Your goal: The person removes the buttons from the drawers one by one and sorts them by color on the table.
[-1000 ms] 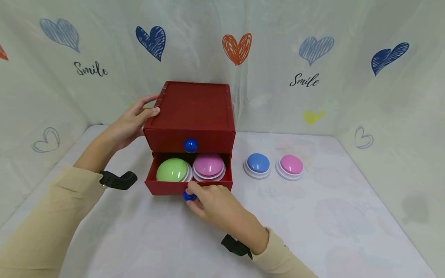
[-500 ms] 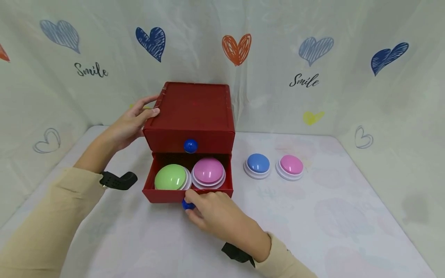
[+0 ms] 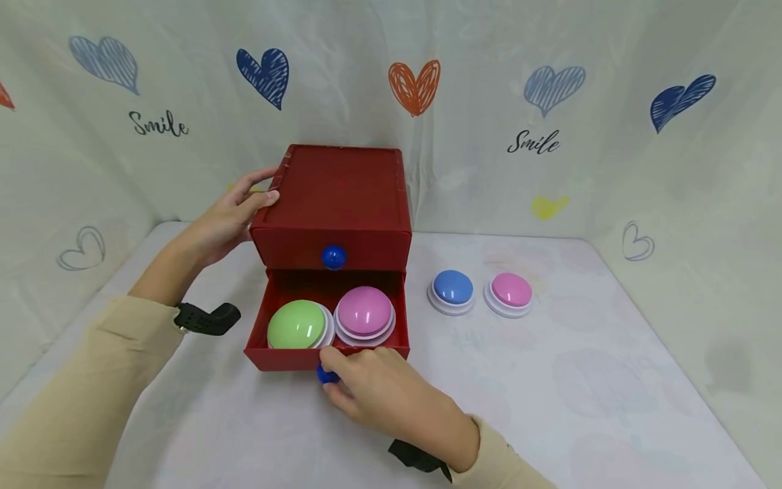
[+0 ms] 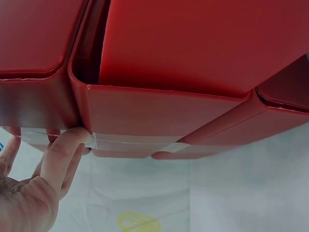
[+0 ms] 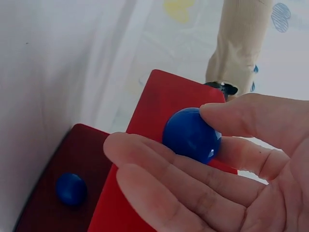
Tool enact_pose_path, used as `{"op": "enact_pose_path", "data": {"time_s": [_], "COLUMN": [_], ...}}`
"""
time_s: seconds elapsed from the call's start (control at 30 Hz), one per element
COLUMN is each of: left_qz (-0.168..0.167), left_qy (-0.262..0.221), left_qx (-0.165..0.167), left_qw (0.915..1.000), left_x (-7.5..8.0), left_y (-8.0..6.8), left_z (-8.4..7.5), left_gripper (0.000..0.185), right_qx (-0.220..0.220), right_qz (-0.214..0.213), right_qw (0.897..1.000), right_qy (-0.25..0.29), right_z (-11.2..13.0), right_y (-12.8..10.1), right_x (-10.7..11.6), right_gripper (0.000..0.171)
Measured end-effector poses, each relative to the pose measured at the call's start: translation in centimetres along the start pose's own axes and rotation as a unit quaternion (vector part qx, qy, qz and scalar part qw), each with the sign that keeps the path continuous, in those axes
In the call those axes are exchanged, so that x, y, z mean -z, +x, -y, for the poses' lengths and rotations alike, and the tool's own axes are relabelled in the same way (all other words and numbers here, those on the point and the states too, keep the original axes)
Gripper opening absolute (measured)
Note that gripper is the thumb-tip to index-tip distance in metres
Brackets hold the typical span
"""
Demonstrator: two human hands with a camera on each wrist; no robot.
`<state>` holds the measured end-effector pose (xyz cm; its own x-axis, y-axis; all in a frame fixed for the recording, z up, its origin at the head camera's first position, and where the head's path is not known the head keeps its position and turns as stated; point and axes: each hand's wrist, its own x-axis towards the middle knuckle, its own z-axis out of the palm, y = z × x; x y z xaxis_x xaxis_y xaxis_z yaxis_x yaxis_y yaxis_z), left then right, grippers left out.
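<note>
A red two-drawer box [image 3: 341,197] stands at the back of the table. Its lower drawer [image 3: 269,356] is pulled out and holds a green dome button [image 3: 296,324] and a pink dome button [image 3: 364,312]. My right hand [image 3: 366,387] pinches the drawer's blue knob [image 3: 325,374], seen close between thumb and fingers [image 5: 190,134] in the right wrist view. The upper drawer's blue knob [image 3: 333,257] shows above it, and in the right wrist view too [image 5: 71,189]. My left hand [image 3: 235,210] holds the box's left side, fingers over its top edge; its thumb [image 4: 63,152] presses the red wall [image 4: 159,116].
A blue dome button [image 3: 453,288] and a pink dome button [image 3: 510,291] sit on the white tablecloth right of the box. White curtain walls with hearts and "Smile" print close in the back and both sides.
My right hand has pulled the lower drawer farther out toward me, so more of the green and pink buttons shows. The left hand has stayed on the box.
</note>
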<state>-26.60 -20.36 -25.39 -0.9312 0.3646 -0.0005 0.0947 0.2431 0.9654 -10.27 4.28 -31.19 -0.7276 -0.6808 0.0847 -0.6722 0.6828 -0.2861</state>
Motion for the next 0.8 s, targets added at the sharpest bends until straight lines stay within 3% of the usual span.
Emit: {"op": "enact_pose_path", "data": {"time_s": [0.63,0.8], "left_qz": [-0.005,-0.006], "left_qy": [0.002,0.002], "left_qx": [-0.001,-0.002], "left_qw": [1.0,1.0], "left_x": [-0.08,-0.17], "left_y": [-0.06,-0.11], "left_z": [0.06,0.08], "left_gripper": [0.057,0.058], "right_qx": [0.023,-0.001], "right_qz": [-0.026,0.007], "right_qw": [0.999,1.0], "right_qy": [-0.04,-0.005], "right_z": [0.58,0.57], "right_y": [-0.58,-0.72], "right_x": [-0.18,0.32], "right_gripper": [0.017,0.018]}}
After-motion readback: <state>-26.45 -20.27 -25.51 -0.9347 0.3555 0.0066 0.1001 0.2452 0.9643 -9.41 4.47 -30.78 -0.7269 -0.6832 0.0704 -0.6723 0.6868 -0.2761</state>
